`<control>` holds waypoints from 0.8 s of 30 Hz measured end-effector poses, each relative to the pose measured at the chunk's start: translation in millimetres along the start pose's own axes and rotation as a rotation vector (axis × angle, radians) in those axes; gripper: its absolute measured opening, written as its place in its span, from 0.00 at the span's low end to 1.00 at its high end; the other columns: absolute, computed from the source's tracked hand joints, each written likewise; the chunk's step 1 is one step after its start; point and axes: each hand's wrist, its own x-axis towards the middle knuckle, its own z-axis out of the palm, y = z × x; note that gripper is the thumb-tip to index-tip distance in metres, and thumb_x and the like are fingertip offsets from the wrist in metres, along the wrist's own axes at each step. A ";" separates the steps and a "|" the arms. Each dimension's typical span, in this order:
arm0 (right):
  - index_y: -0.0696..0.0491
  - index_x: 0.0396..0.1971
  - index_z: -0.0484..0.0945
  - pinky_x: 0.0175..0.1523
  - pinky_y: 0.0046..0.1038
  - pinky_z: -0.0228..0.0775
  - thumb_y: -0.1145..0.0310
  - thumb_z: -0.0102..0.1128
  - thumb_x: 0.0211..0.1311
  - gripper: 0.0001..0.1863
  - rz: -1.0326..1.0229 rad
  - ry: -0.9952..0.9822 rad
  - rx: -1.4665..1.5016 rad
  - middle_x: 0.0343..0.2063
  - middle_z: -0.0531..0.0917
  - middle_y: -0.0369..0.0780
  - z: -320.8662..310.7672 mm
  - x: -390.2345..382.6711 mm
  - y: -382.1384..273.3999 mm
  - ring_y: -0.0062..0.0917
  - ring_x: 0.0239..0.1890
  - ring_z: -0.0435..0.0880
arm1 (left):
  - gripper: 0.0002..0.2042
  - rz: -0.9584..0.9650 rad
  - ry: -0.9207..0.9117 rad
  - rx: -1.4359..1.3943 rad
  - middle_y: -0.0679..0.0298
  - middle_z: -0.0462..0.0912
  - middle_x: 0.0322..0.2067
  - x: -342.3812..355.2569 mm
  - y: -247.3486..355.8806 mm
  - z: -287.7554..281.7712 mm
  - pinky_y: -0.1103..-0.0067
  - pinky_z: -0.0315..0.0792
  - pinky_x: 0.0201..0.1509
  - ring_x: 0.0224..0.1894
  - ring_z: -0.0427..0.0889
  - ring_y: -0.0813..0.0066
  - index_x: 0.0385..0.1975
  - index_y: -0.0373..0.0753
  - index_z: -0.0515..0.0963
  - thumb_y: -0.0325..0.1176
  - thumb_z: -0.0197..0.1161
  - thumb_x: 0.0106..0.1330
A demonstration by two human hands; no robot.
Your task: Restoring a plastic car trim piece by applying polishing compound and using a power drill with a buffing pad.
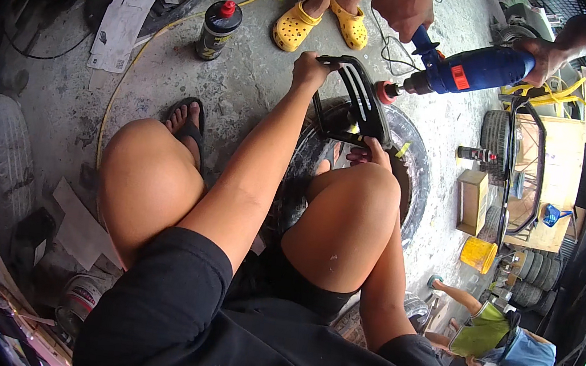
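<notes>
A glossy black slotted panel with an open frame (373, 125) is held up in front of my knees, over a tire (417, 170) lying on the floor. My left hand (312, 72) is closed around its upper left corner. At its lower edge my right hand (373, 154) grips it, partly hidden by my right knee. Another person's hands hold a blue power drill (479, 70) from the far right. The small red polishing pad (386, 92) on its tip meets or nearly meets the panel's right edge; I cannot tell whether they touch.
A dark bottle with a red cap (219, 30) stands at the far left, by a yellow hose (123, 85) and flattened cardboard (123, 27). The co-worker's yellow clogs (295, 28) are beyond the panel. At right are a yellow bucket (478, 255), stacked tires and another person (507, 348).
</notes>
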 end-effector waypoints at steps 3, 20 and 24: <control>0.57 0.42 0.77 0.36 0.25 0.74 0.62 0.48 0.63 0.16 -0.103 -0.038 -0.063 0.30 0.84 0.47 -4.3 -0.2 4.1 0.26 0.30 0.83 | 0.22 0.012 -0.015 -0.005 0.52 0.84 0.33 -3.0 2.5 -0.2 0.68 0.74 0.45 0.39 0.83 0.55 0.30 0.36 0.82 0.48 0.75 0.44; 0.56 0.49 0.72 0.34 0.26 0.72 0.58 0.50 0.64 0.19 0.043 0.001 0.020 0.30 0.82 0.44 -2.2 0.1 -0.8 0.26 0.29 0.82 | 0.22 -0.036 -0.044 0.007 0.51 0.84 0.32 -1.1 4.5 -0.2 0.68 0.74 0.46 0.40 0.83 0.55 0.29 0.35 0.81 0.49 0.75 0.44; 0.56 0.49 0.71 0.35 0.26 0.72 0.58 0.50 0.64 0.20 0.067 -0.001 0.045 0.30 0.82 0.44 6.8 -1.4 -4.3 0.27 0.30 0.83 | 0.26 0.066 0.036 -0.004 0.60 0.79 0.19 7.0 -7.6 -3.3 0.75 0.71 0.21 0.17 0.76 0.70 0.23 0.33 0.78 0.53 0.77 0.40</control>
